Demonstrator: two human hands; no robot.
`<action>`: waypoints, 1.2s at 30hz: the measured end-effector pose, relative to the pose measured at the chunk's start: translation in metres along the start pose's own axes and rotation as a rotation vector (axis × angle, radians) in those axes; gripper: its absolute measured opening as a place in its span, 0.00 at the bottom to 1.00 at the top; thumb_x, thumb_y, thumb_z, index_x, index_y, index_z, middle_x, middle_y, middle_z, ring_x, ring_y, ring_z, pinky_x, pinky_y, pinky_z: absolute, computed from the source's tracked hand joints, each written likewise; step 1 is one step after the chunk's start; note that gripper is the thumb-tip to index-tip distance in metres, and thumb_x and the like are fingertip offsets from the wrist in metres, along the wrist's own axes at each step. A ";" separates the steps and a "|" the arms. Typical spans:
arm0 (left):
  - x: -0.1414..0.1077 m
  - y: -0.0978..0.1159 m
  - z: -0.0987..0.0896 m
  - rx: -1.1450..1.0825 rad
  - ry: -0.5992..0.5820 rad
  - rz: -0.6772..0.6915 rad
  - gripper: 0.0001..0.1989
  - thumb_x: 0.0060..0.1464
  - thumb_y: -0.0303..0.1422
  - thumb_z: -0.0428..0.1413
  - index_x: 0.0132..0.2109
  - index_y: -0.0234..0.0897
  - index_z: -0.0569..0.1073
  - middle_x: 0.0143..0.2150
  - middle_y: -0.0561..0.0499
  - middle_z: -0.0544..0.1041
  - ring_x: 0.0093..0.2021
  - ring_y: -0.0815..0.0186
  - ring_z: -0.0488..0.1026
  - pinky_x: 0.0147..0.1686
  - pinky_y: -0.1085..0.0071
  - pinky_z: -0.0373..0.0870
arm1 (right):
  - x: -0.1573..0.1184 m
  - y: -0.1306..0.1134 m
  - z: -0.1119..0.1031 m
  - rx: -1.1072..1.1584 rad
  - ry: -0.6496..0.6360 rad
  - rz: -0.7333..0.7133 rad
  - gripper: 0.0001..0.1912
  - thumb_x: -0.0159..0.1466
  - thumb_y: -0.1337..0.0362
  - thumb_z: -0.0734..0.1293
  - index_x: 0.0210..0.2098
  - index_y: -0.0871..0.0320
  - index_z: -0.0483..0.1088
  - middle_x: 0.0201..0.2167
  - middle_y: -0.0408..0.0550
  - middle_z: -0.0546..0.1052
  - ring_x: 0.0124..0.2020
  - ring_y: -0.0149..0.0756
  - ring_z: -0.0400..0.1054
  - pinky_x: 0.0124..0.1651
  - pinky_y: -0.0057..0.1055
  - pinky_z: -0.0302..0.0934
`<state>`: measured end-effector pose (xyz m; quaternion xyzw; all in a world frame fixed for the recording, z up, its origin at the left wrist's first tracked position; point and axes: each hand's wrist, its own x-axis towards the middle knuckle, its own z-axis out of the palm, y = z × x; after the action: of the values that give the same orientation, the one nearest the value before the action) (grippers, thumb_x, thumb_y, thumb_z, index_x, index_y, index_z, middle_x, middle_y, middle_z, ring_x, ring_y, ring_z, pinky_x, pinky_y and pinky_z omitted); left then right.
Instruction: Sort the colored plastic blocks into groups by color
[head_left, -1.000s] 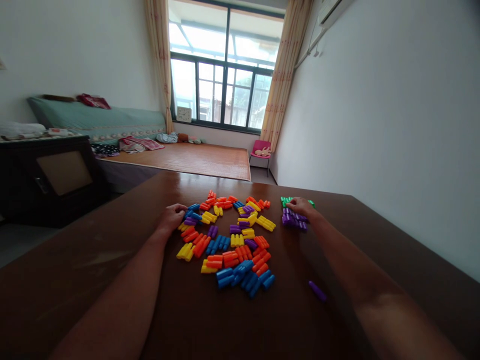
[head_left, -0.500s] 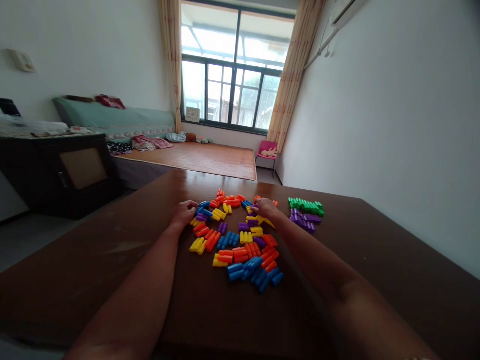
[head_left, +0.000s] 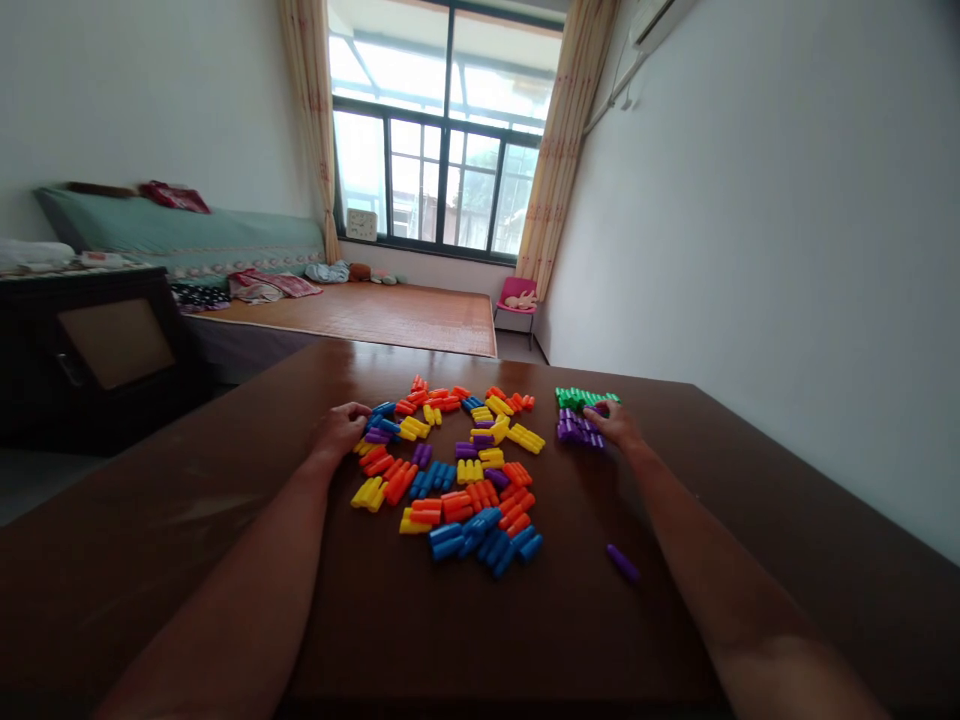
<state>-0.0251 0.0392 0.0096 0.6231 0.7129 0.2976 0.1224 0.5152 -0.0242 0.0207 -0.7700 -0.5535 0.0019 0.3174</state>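
Observation:
Loose plastic building pieces, joined tubes in several colours, lie across the brown table. My left hand [head_left: 345,428] rests at the left edge of the mixed pile, its fingers curled against the blue pieces [head_left: 381,424]; what they hold, if anything, is hidden. At the right, my right hand [head_left: 619,424] has its fingers closed on a purple piece [head_left: 596,410] at the top of the purple group [head_left: 577,430]. Right behind that group lie the green pieces [head_left: 581,397]. Yellow pieces [head_left: 526,438] and orange pieces [head_left: 520,498] lie between my hands.
A single purple piece [head_left: 622,563] shows left of my right forearm. The brown table [head_left: 247,560] reaches towards a bed with a mat [head_left: 405,315]. A dark cabinet [head_left: 112,330] stands at the left, and a pink chair [head_left: 516,297] by the right wall.
My right hand has moved right, from the yellow and purple pieces to the purple group. The lone purple piece now shows near my forearm. My left hand stays by the blue pieces.

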 end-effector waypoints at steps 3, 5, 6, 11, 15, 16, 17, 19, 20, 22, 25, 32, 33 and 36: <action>0.002 -0.003 0.000 -0.002 -0.006 0.023 0.14 0.51 0.36 0.54 0.43 0.44 0.80 0.40 0.50 0.81 0.36 0.59 0.76 0.31 0.70 0.67 | -0.004 0.015 0.010 -0.054 -0.009 0.003 0.21 0.59 0.48 0.67 0.43 0.58 0.72 0.41 0.53 0.79 0.41 0.41 0.74 0.42 0.32 0.64; 0.002 -0.005 0.000 -0.008 -0.015 0.041 0.14 0.51 0.36 0.54 0.43 0.43 0.80 0.40 0.50 0.81 0.36 0.60 0.76 0.31 0.71 0.68 | -0.005 0.014 0.018 -0.069 0.001 -0.018 0.23 0.60 0.46 0.65 0.44 0.58 0.72 0.42 0.54 0.79 0.43 0.43 0.73 0.43 0.33 0.64; 0.002 -0.006 0.000 -0.010 -0.017 0.046 0.14 0.51 0.37 0.54 0.43 0.43 0.80 0.40 0.50 0.81 0.36 0.60 0.76 0.31 0.71 0.68 | -0.006 0.013 0.020 -0.071 0.003 -0.027 0.24 0.60 0.45 0.64 0.44 0.57 0.72 0.42 0.54 0.79 0.43 0.44 0.73 0.43 0.33 0.63; 0.003 -0.006 -0.003 -0.009 -0.022 0.052 0.15 0.50 0.37 0.54 0.43 0.43 0.80 0.39 0.51 0.81 0.36 0.61 0.76 0.31 0.72 0.68 | -0.009 0.009 0.011 -0.052 0.088 -0.096 0.22 0.65 0.47 0.59 0.43 0.58 0.74 0.41 0.54 0.79 0.41 0.43 0.72 0.44 0.36 0.63; 0.005 -0.004 -0.003 0.006 -0.021 0.038 0.15 0.49 0.37 0.55 0.43 0.43 0.80 0.40 0.51 0.81 0.36 0.61 0.77 0.31 0.73 0.69 | -0.023 -0.008 0.002 -0.093 0.134 -0.435 0.20 0.66 0.50 0.61 0.48 0.55 0.73 0.49 0.52 0.76 0.50 0.44 0.67 0.54 0.40 0.58; 0.005 -0.004 -0.003 0.007 -0.019 0.039 0.15 0.49 0.37 0.55 0.43 0.43 0.80 0.40 0.50 0.81 0.36 0.61 0.77 0.32 0.73 0.69 | -0.027 -0.016 0.003 -0.118 0.102 -0.519 0.20 0.65 0.51 0.61 0.50 0.53 0.73 0.52 0.51 0.75 0.54 0.45 0.65 0.55 0.41 0.57; 0.006 -0.004 -0.003 0.009 -0.018 0.041 0.15 0.49 0.37 0.55 0.43 0.43 0.80 0.40 0.50 0.82 0.37 0.61 0.77 0.32 0.73 0.69 | -0.031 -0.023 0.006 -0.146 0.059 -0.586 0.19 0.65 0.51 0.62 0.52 0.51 0.72 0.54 0.49 0.74 0.56 0.45 0.63 0.56 0.42 0.56; 0.006 -0.005 -0.002 0.012 -0.020 0.048 0.15 0.49 0.37 0.55 0.43 0.42 0.80 0.40 0.50 0.82 0.37 0.61 0.77 0.31 0.73 0.69 | -0.038 -0.036 0.014 -0.201 -0.034 -0.672 0.18 0.65 0.54 0.63 0.53 0.47 0.71 0.58 0.47 0.71 0.60 0.46 0.59 0.57 0.44 0.55; 0.006 -0.005 -0.002 0.010 -0.019 0.053 0.15 0.49 0.36 0.55 0.43 0.42 0.80 0.40 0.50 0.82 0.37 0.61 0.77 0.31 0.73 0.69 | -0.040 -0.040 0.018 -0.225 -0.076 -0.694 0.17 0.65 0.55 0.64 0.52 0.47 0.72 0.59 0.46 0.70 0.61 0.46 0.58 0.57 0.45 0.54; 0.006 -0.006 -0.002 0.001 -0.022 0.060 0.15 0.49 0.36 0.55 0.43 0.42 0.80 0.40 0.50 0.82 0.36 0.61 0.77 0.30 0.73 0.69 | -0.042 -0.043 0.024 -0.255 -0.135 -0.703 0.14 0.65 0.56 0.64 0.49 0.45 0.74 0.59 0.43 0.70 0.63 0.46 0.56 0.59 0.47 0.52; 0.007 -0.007 -0.002 -0.005 -0.028 0.058 0.15 0.49 0.36 0.55 0.43 0.42 0.80 0.39 0.50 0.82 0.36 0.61 0.77 0.31 0.73 0.69 | -0.042 -0.039 0.024 -0.261 -0.165 -0.685 0.10 0.66 0.58 0.63 0.44 0.45 0.75 0.58 0.42 0.71 0.63 0.46 0.55 0.60 0.49 0.49; 0.012 -0.011 -0.001 0.025 -0.024 0.062 0.15 0.48 0.37 0.55 0.43 0.43 0.80 0.38 0.51 0.82 0.35 0.60 0.77 0.29 0.73 0.68 | -0.037 -0.017 0.013 -0.218 -0.169 -0.697 0.11 0.67 0.57 0.61 0.43 0.46 0.75 0.56 0.42 0.73 0.63 0.46 0.56 0.61 0.51 0.48; 0.012 -0.012 0.000 0.022 -0.027 0.068 0.15 0.49 0.38 0.55 0.43 0.43 0.80 0.38 0.51 0.82 0.36 0.60 0.77 0.28 0.73 0.68 | -0.036 -0.013 0.013 -0.212 -0.165 -0.693 0.12 0.67 0.57 0.61 0.43 0.46 0.75 0.56 0.42 0.73 0.63 0.46 0.57 0.61 0.51 0.48; 0.015 -0.017 0.003 -0.004 -0.034 0.075 0.16 0.49 0.38 0.54 0.44 0.42 0.79 0.37 0.51 0.81 0.35 0.61 0.77 0.27 0.74 0.67 | -0.035 -0.004 0.013 -0.196 -0.157 -0.669 0.11 0.66 0.57 0.62 0.43 0.48 0.75 0.55 0.44 0.74 0.61 0.46 0.59 0.60 0.51 0.50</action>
<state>-0.0405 0.0533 -0.0001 0.6542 0.6863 0.2926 0.1244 0.4937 -0.0466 -0.0001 -0.5706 -0.7951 -0.0962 0.1815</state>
